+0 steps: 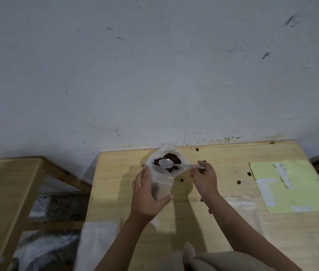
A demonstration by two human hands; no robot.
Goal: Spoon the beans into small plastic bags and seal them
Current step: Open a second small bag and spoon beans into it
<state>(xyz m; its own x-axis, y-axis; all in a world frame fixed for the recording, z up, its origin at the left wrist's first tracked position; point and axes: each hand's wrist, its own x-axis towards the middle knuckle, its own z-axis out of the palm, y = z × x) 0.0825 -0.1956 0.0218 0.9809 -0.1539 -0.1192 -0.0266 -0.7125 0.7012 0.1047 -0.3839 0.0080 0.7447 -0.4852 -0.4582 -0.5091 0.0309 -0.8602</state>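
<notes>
A small plastic bag [162,184] is gripped upright by the left hand [146,194] near the table's [223,241] far edge — a spoon [176,164] is pinched in the right hand [205,178] over the open bean bag [169,159] behind it, loose beans [238,181] scattered around.

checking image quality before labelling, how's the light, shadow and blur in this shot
Head view: dim, flat light; the left hand and right hand cast soft shadows on the table; wide-angle bending at the edges; the spoon is readable, the empty bags near the bottom blurred.
</notes>
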